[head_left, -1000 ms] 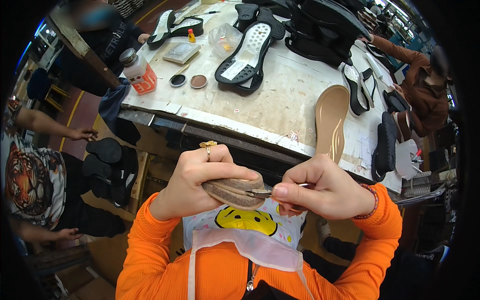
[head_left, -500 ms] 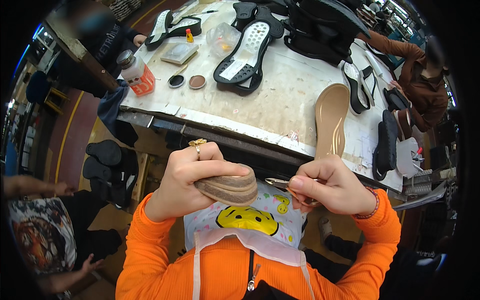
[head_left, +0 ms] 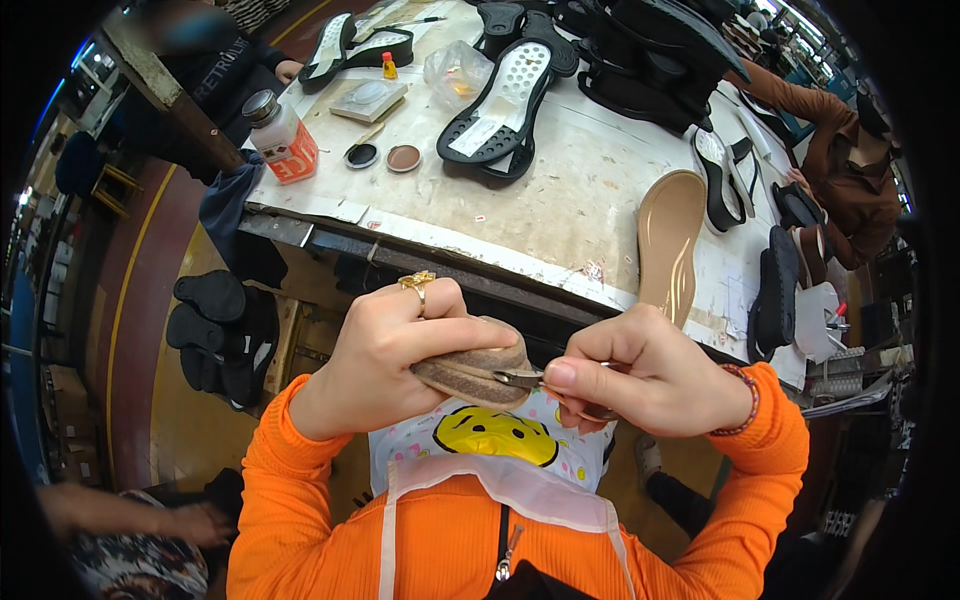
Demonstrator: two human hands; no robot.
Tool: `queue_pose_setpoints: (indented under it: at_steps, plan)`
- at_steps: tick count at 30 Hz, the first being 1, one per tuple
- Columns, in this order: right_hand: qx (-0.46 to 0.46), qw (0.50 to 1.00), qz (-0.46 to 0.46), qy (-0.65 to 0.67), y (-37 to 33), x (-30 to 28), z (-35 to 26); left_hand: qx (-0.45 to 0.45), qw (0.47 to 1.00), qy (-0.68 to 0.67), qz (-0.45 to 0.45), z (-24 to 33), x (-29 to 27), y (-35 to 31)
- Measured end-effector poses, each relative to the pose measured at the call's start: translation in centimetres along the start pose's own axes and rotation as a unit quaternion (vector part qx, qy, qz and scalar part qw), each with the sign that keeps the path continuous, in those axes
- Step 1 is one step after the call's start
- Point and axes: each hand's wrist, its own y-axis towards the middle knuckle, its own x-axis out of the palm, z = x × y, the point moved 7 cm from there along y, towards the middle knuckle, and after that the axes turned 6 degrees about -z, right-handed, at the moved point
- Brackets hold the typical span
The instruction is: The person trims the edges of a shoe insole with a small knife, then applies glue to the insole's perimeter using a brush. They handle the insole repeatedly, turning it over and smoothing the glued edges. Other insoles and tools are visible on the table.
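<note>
Head view, one tan shoe sole [head_left: 470,368] held up in front of the chest, over the orange sleeves and the white bib with a yellow smiley patch [head_left: 496,436]. Left hand [head_left: 400,360] wraps the sole from above, fingers [head_left: 455,330] curled tight over its top edge, thumb under; gold ring [head_left: 418,283] on one finger. Right hand [head_left: 650,380] is closed around a small metal tool [head_left: 520,378], thumb and forefinger pinched on it, its tip touching the right end of the sole; rest of the tool is hidden in the fist, kind cannot be told. Beaded bracelet [head_left: 745,395] on the right wrist. Sole sits between both hands, well below the near edge of the table [head_left: 560,200]. On the table: one beige insole [head_left: 668,240] near the right edge, one black sole with white perforated lining [head_left: 495,105] at centre, more black soles stacked at the far side and right, count unclear. Containers: one white bottle with orange label and metal cap [head_left: 282,135], contents not visible; two small round lids or tins [head_left: 383,157], one dark, one brown; one clear plastic bag [head_left: 455,70] with something orange inside; one small yellow bottle [head_left: 389,66]. A second person in a brown sleeve [head_left: 840,170] is at the far right, another person's hand [head_left: 190,522] lower left.
</note>
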Motion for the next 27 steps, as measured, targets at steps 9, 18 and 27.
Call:
queue_pose_setpoints:
  at_steps: [9, 18, 27]
  plan:
    - [-0.001, 0.995, 0.047, -0.085, -1.0, -1.3, 0.3, 0.010, 0.999, 0.029, 0.028, -0.3, 0.3, 0.4]
    - [-0.116, 0.963, 0.230, -0.078, -1.3, -3.4, 1.2, -0.001, 0.999, -0.003, 0.043, -1.4, 0.7, 0.4]
    - [-0.172, 0.894, 0.240, -0.337, -0.1, -3.3, -0.9, -0.028, 0.997, 0.067, 0.028, -1.2, 1.3, 1.3]
